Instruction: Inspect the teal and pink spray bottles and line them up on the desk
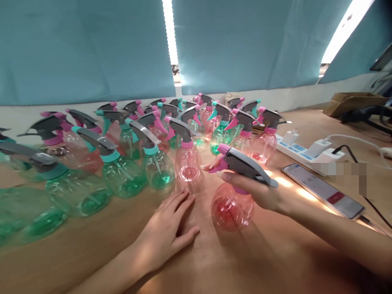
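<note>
My right hand (254,188) is wrapped round the neck of a pink spray bottle (231,208), with a finger near its pink trigger. The bottle has a grey and pink spray head and appears upright at the table's surface. My left hand (171,222) lies flat on the table with its fingers spread, holding nothing. Just beyond its fingertips stands another pink spray bottle (187,161), and to that one's left is a green spray bottle (158,169). Part of the held bottle's neck is hidden by my right hand.
Several more green and pink spray bottles (122,175) crowd the left and back of the wooden table (122,253). At the right lie a phone (323,190) and a white power strip (301,153) with plugs and cables. A cardboard box (352,104) sits farther back, below blue blinds (245,45).
</note>
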Demonstrator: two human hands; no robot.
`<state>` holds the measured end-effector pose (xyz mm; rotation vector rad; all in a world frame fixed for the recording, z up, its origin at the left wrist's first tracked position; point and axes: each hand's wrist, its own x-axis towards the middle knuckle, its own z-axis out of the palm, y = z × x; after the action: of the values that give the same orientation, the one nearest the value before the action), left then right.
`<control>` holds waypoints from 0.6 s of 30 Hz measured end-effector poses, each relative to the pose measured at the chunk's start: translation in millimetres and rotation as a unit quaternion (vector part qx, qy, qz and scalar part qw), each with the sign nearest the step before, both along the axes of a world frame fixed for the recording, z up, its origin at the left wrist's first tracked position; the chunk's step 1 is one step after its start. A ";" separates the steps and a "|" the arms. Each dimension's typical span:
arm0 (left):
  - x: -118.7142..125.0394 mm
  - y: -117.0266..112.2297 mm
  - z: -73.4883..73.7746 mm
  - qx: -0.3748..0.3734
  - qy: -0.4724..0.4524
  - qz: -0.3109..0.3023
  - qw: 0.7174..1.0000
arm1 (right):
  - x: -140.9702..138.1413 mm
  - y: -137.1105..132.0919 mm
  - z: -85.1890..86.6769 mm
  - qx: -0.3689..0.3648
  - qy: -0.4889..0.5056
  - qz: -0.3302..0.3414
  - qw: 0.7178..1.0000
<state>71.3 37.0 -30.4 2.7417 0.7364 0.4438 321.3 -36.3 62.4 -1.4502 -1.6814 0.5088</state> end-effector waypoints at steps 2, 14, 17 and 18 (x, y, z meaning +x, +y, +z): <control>-0.2 -1.1 -1.3 0.002 0.002 0.000 1.000 | 1.1 5.3 -2.4 -0.003 -0.008 0.004 1.000; -0.7 -0.7 -6.3 0.010 -0.008 -0.005 1.000 | 2.8 10.4 4.2 0.019 0.012 0.079 0.997; -1.0 -0.6 -8.7 0.020 -0.012 -0.004 1.000 | 3.1 10.6 6.6 0.002 -0.001 0.065 0.998; -1.1 -0.7 -9.3 0.024 -0.012 -0.004 1.000 | 3.8 10.1 6.6 -0.007 -0.007 0.058 0.998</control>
<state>70.2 36.3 -39.6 2.7783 0.7183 0.4970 325.1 -26.2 69.0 -1.3740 -1.7834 0.5769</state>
